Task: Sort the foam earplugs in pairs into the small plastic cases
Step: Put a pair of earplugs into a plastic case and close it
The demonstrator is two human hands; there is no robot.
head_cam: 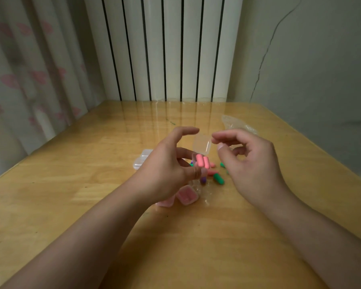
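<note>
Held above mid-surface (258,236) in left hand (165,176), pinched: open clear case (201,151), lid up, two pink earplugs (202,161) inside, long axes toward far edge; right hand (248,161) beside lid, curled, gripping nothing; loose earplugs (218,178) beneath.

The surface (71,184) is glossy varnished wood, mirroring the ribbed radiator (165,49). The cases (202,146) are clear, smooth plastic. Pink earplugs (202,161) look matt foam. A crinkled clear plastic bag (236,124); the curtain (29,69) is printed cloth.
</note>
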